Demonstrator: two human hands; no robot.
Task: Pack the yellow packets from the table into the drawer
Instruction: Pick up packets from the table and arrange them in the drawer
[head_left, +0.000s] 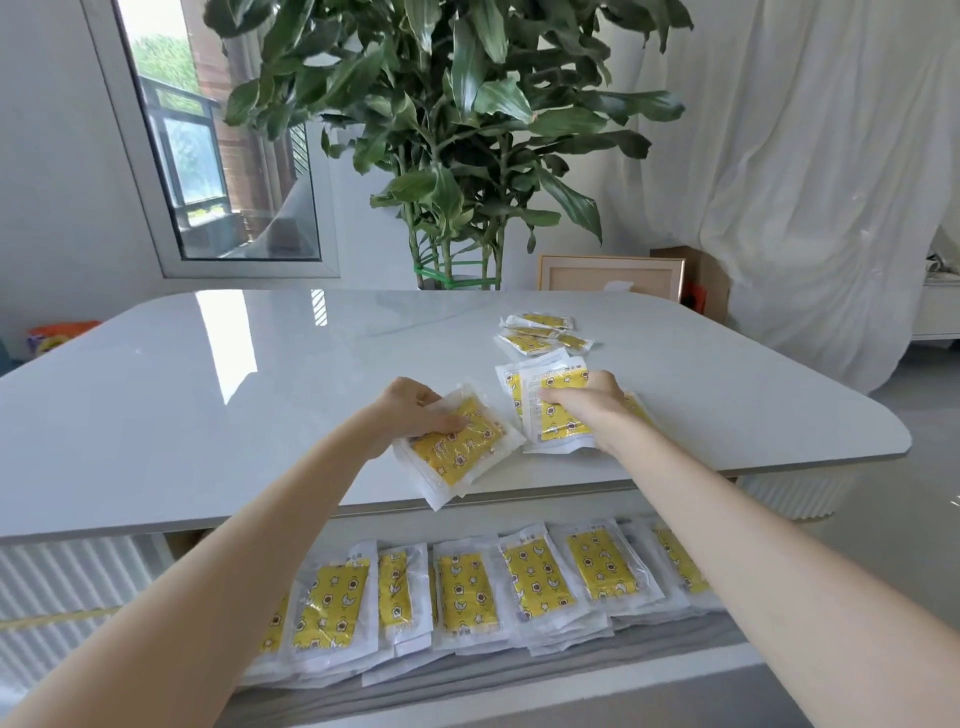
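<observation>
Yellow packets: clear-white wrappers, yellow inserts printed with stars, moons and flowers. Front stack (457, 452) lay askew at the near edge of the table (208, 405), one corner overhanging, gripped by the left hand (415, 410). Second pile (561, 415) lay just to its right, held by the right hand (597, 405). Loose packets (543, 332) lay farther back. Drawer (571, 662) stood open below; row of packets (467, 587) lay flat inside, overlapping.

The stack (457, 452) gripped by the left hand (415, 410) is bright yellow printed with white stars, moons and brown-centred flowers, in milky white wrappers; the pile (563, 423) held by the right hand (589, 402) shows the same print beside white backs. Below both grips, the drawer packets (530, 577) repeat that yellow pattern over a grey lining (519, 670); the table (208, 389) under the grips is glossy pale grey.
</observation>
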